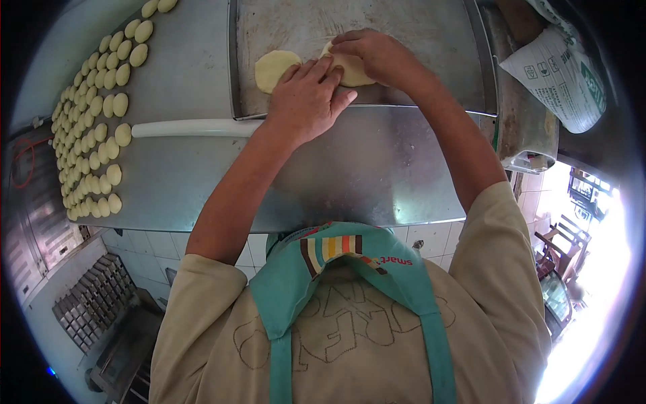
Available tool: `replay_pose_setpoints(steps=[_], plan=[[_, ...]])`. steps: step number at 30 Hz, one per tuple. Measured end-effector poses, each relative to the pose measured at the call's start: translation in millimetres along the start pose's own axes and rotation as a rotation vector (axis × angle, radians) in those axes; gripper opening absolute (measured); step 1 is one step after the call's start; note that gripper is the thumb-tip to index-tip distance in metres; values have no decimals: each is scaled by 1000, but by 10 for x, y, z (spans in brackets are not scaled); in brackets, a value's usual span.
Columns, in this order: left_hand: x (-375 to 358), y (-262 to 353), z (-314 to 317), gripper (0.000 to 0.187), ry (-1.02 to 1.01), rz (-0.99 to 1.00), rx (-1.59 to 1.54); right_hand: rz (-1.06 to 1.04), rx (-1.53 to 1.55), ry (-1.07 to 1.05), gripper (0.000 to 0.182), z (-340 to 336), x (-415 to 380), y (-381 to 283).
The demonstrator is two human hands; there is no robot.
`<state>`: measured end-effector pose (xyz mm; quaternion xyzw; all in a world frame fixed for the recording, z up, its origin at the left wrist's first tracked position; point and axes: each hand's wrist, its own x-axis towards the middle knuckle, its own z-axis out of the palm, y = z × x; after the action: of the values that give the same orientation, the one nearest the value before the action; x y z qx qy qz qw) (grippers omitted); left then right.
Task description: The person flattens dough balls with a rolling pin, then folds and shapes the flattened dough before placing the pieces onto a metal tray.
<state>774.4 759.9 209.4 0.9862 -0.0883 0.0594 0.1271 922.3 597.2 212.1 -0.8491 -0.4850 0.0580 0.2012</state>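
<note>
Two flat, pale dough rounds lie side by side on a metal baking tray (417, 27). My left hand (306, 97) rests palm down with its fingers extended, its fingertips touching both the left dough round (270, 71) and the near edge of the right dough round (354, 73). Over that right round, my right hand (380, 57) has its fingers curled down and closed at the far left edge of the dough. The fingers partly cover the round, so the exact pinch is hidden.
Many small dough balls (108, 101) stand in rows at the left of the steel table (363, 161). A white rolling pin (192, 128) lies before the tray's left corner. A printed white sack (562, 77) sits to the right. Metal racks (94, 303) stand lower left.
</note>
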Motion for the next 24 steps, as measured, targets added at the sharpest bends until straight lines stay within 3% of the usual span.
replay_pose_setpoints(steps=[2,5,8,11,17,20,24], plan=[[7,-21,-95,52,-39,-2,20,51,36,-28,48,-146,-36,-11],[-71,21,-165,51,70,8,-21,-6,-78,102,40,-212,-320,59],[-150,17,-26,52,-11,23,-22,-92,-90,-31,37,-131,-672,23],[-126,76,-54,53,6,32,-36,-110,-240,-7,34,-241,-751,-25],[-110,137,-48,49,7,45,-7,-152,-231,-69,31,-255,-767,10],[-66,171,-142,45,135,33,-95,22,-213,40,31,-331,-740,30],[-20,107,-2,43,27,40,-82,101,-234,124,36,-216,-662,28]])
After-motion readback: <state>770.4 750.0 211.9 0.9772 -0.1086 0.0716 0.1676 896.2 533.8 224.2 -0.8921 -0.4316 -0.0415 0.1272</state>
